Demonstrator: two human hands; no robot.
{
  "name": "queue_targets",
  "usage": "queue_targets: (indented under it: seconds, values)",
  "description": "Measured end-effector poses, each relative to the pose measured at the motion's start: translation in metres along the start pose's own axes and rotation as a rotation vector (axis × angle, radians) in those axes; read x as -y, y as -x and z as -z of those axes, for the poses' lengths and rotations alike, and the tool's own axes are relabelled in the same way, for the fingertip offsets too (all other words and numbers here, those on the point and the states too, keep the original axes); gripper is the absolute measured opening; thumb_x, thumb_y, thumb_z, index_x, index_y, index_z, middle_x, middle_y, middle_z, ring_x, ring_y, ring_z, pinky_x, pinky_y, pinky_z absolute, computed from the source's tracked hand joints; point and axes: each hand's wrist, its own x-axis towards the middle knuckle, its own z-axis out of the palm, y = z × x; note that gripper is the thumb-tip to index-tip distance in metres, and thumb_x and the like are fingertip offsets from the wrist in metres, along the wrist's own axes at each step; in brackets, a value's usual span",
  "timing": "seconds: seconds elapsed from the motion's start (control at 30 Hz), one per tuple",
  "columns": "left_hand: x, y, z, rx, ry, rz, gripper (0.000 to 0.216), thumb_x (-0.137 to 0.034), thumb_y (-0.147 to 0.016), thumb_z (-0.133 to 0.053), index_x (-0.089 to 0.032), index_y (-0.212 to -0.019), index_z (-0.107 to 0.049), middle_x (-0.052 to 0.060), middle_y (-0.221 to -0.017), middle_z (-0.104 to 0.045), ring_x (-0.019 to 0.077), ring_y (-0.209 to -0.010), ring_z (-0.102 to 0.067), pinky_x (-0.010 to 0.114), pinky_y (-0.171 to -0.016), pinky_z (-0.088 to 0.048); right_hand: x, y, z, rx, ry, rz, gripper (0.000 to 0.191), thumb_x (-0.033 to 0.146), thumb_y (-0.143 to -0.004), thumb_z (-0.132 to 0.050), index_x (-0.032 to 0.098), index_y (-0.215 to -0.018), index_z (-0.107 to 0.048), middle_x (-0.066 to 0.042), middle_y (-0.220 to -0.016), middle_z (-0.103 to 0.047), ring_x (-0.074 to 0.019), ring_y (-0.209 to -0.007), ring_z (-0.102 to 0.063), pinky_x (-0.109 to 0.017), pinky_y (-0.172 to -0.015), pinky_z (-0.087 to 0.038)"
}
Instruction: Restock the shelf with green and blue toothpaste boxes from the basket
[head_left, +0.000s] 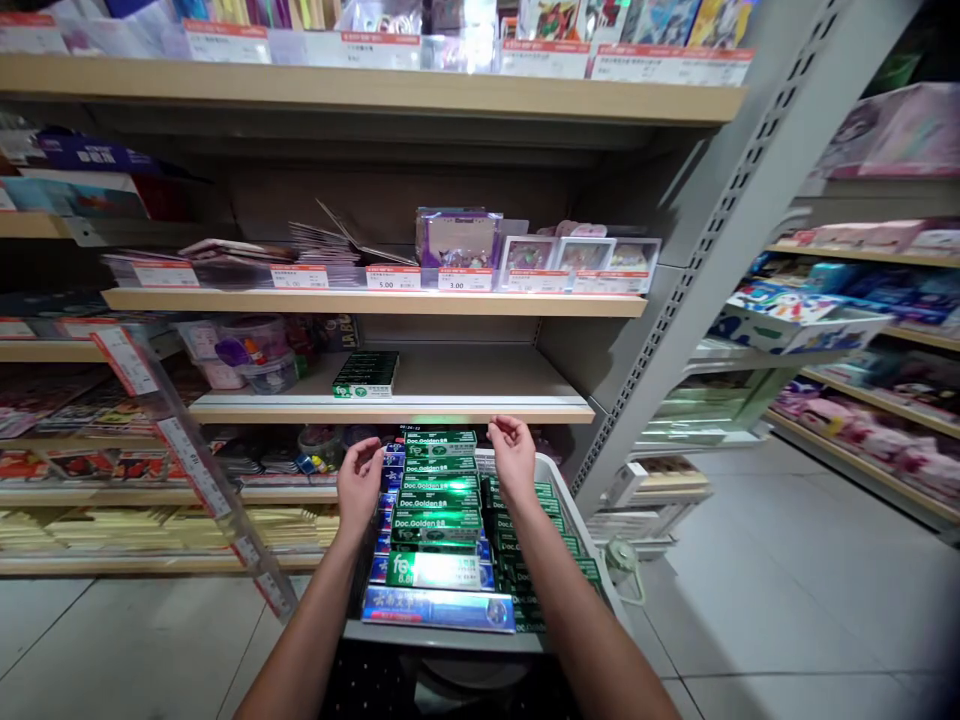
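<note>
Two bare hands frame a stack of green cartons (439,492) at the lower centre of the frame, piled in a grey bin (442,638) with dark green cartons (525,550) to the right of it and a blue carton (439,609) lying across the near end; the left hand (360,482) is at the stack's left, fingers loosely bent and apart from the thumb, and the right hand (514,458) is by its far right corner, fingers curled, with nothing visible between them, though whether a fingertip touches a carton I cannot tell; similar cartons (366,374) sit in a small block on the shelf (480,378) near the middle of the frame; each carton looks light and fairly stiff, its glossy face likely slippery and its thin card walls prone to denting, so a gentle hold at both short ends, pressing evenly inward, should keep several together without the pile sliding apart
</note>
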Motion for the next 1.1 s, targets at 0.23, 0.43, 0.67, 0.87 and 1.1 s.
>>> queue_targets:
  seconds: [0.23,0.43,0.67,0.87,1.1]
  values:
    - [-0.009,0.013,-0.007,0.226,0.042,-0.02,0.048,-0.042,-0.091,-0.05,-0.021,-0.134,-0.047,0.01,-0.139,-0.052,0.0206,-0.13,-0.048,0.037,-0.111,-0.035,-0.007,0.029,0.021,0.29,0.163,-0.075,0.049,0.037,-0.08,-0.06,0.021,-0.126,-0.056,-0.01,-0.138,-0.054,-0.0237,-0.127,-0.05,-0.042,-0.109,-0.039]
    - [-0.008,0.016,-0.006,0.333,-0.031,-0.01,0.055,-0.047,-0.095,-0.04,-0.024,-0.145,-0.036,0.006,-0.153,-0.036,0.0187,-0.141,-0.031,0.034,-0.117,-0.024,-0.017,0.033,0.025,0.43,0.23,-0.099,0.06,0.041,-0.086,-0.055,0.03,-0.143,-0.041,0.0,-0.154,-0.033,-0.0195,-0.143,-0.029,-0.04,-0.118,-0.022]
    - [-0.013,0.019,-0.006,0.429,-0.105,-0.044,0.055,-0.047,-0.094,-0.041,-0.023,-0.143,-0.042,0.006,-0.151,-0.039,0.0184,-0.14,-0.033,0.034,-0.117,-0.023,-0.013,0.04,0.021,0.465,0.271,-0.144,0.057,0.045,-0.085,-0.056,0.031,-0.14,-0.045,0.001,-0.15,-0.039,-0.0196,-0.142,-0.03,-0.042,-0.118,-0.021]
    - [-0.009,0.016,-0.007,0.432,-0.059,0.002,0.053,-0.046,-0.093,-0.043,-0.023,-0.141,-0.044,0.007,-0.149,-0.042,0.0192,-0.138,-0.036,0.036,-0.116,-0.026,-0.011,0.037,0.022,0.457,0.325,-0.072,0.057,0.05,-0.086,-0.054,0.027,-0.138,-0.048,-0.003,-0.147,-0.044,-0.0215,-0.139,-0.036,-0.042,-0.117,-0.024]
    - [-0.012,0.009,-0.011,0.354,-0.081,-0.025,0.048,-0.044,-0.09,-0.049,-0.022,-0.132,-0.055,0.008,-0.139,-0.053,0.0203,-0.131,-0.046,0.035,-0.112,-0.033,-0.006,0.035,0.021,0.436,0.444,0.015,0.053,0.047,-0.088,-0.052,0.026,-0.137,-0.05,-0.006,-0.144,-0.048,-0.0242,-0.136,-0.04,-0.041,-0.114,-0.032]
